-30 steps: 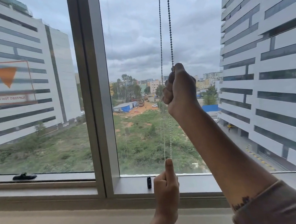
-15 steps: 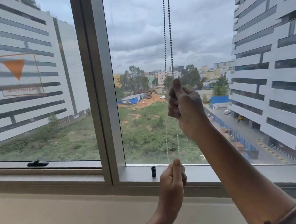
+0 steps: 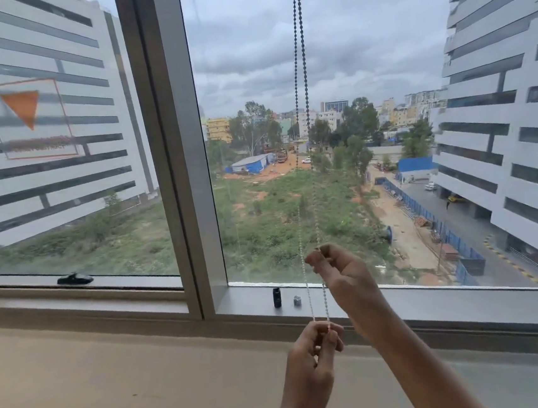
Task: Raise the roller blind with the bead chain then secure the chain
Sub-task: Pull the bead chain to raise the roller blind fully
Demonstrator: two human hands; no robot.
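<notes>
Chain first: a thin metal bead chain (image 3: 303, 78) hangs as two near-parallel strands from above the top edge of the view, down in front of the right-hand window pane, dark against the sky and pale and hard to follow against the greenery lower down. The right hand (image 3: 340, 274) pinches the right strand between thumb and fingertips just above the sill line, its other fingers loosely curled. Below it the left hand (image 3: 312, 360) is closed around the bottom of both strands, thumb pressed against the side of the forefinger, and the two strands run taut between the hands. The roller blind itself is out of view; the glass shows uncovered all the way up. Behind the chain, a broad grey metal window frame (image 3: 174, 153) divides two panes, and its lower rail carries a small black cylindrical fitting (image 3: 277, 297) and, just beside it, a small silver cylindrical fitting (image 3: 297, 300), both left of the strands. A black window handle (image 3: 75, 279) lies at the bottom of the left pane, whose glass bears a blurred orange triangle sticker (image 3: 23, 109). Below the frame spreads a wide beige sill (image 3: 114, 383), plain and matt. Outside stand white striped office blocks on both sides, a grassy plot between them, and heavy grey cloud.
</notes>
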